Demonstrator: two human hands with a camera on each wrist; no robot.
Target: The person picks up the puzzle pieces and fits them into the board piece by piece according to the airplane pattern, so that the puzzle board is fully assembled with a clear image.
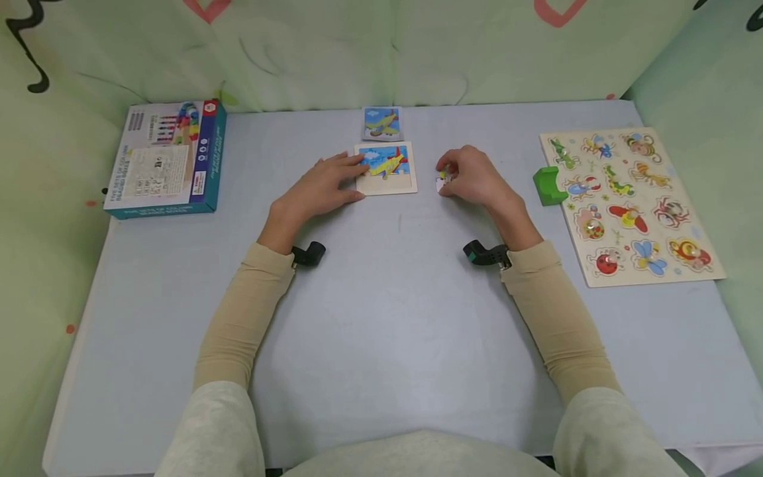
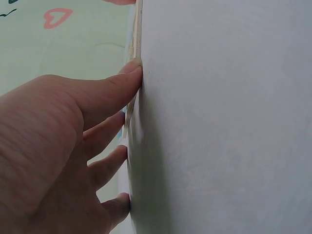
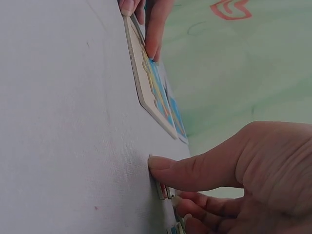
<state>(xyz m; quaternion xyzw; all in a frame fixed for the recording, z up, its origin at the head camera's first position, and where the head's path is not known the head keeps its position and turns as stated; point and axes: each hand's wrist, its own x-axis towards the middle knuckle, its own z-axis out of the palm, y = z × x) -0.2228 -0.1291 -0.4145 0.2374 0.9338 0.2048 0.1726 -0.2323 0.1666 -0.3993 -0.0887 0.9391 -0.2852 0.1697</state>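
A wooden jigsaw puzzle board (image 1: 386, 187) bears a partly filled picture of a yellow plane on blue; its near strip shows bare wood. My left hand (image 1: 322, 184) rests at the board's left side, index finger on the picture and thumb against the near edge. The left wrist view shows that thumb (image 2: 114, 92) at the board's edge, with other fingers spread on the table. To the right of the board, my right hand (image 1: 473, 175) pinches a small puzzle piece (image 1: 440, 181) low at the table. Another piece (image 3: 174, 228) lies by its fingertips in the right wrist view.
Behind the board lies a picture card (image 1: 382, 124) of the same plane. A boxed game (image 1: 161, 159) is at the back left. On the right, a wooden insect puzzle (image 1: 632, 205) has a green block (image 1: 549, 186) against its left edge.
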